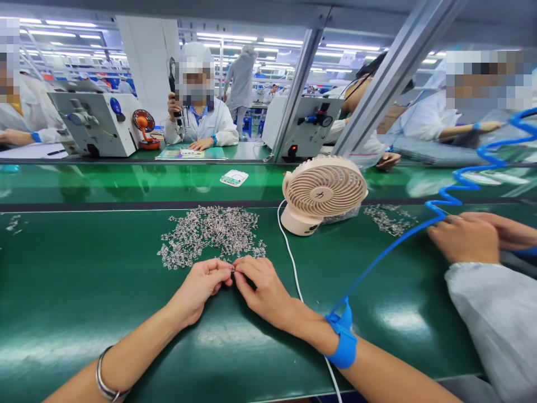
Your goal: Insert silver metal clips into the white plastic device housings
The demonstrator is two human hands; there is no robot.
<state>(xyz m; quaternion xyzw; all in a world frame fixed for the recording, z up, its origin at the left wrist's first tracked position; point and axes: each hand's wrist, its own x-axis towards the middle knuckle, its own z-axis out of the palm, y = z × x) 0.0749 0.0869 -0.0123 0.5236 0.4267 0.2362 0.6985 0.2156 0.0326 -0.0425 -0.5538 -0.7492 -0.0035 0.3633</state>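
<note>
A wide heap of small shiny metal parts (213, 229) lies on the green work surface (84, 302), just beyond my hands. My left hand (205, 285) is closed in a pinch, fingertips at the heap's near edge. Against it, my right hand (262, 288) pinches too, and the fingertips of both meet. A tiny metal part (233, 269) shows between them; its exact shape is too small to make out. A silver bangle (103, 376) circles my left wrist. Around my right wrist is a blue strap (344, 338) with a coiled blue cord (390, 246).
A beige fan (323, 193) stands right of the heap, its white cable (293, 263) running toward me. At the right, a co-worker's hands (465, 238) are near a smaller pile of parts (390, 219). A white card-like piece (235, 178) lies on the green strip behind.
</note>
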